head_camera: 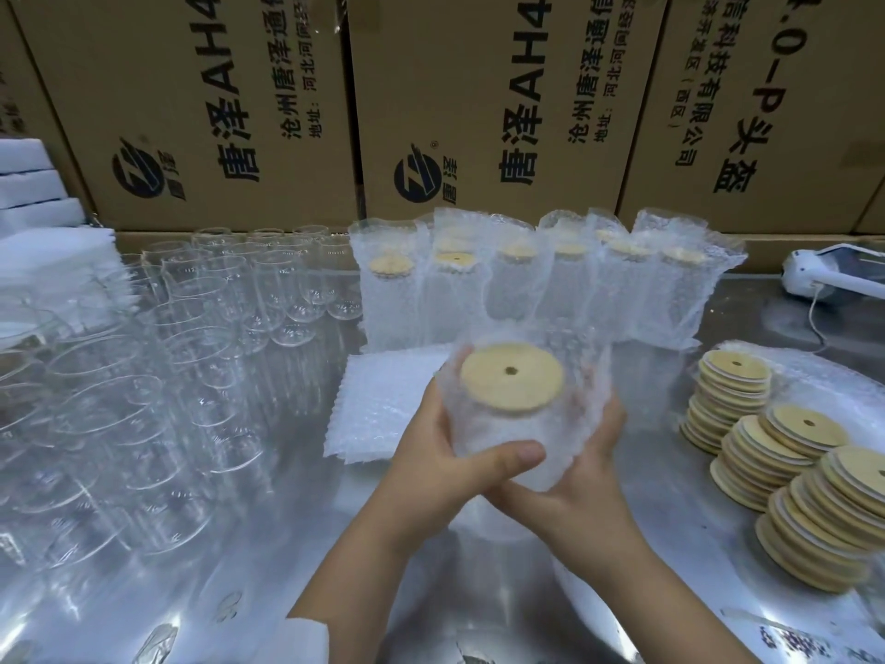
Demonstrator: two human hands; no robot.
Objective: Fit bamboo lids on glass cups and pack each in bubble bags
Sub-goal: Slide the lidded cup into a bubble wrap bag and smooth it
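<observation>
Your left hand (445,467) and right hand (579,472) grip the bubble bag (586,364) above the table's (694,519) middle. Support the glass cup (479,428) underneath so the bamboo lid (512,378) stays seated while sliding deeper.

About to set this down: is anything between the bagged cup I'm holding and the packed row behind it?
Nothing visible does. The left hand and right hand hold the bagged cup just before the packed row; flat bags lie leftward.
</observation>
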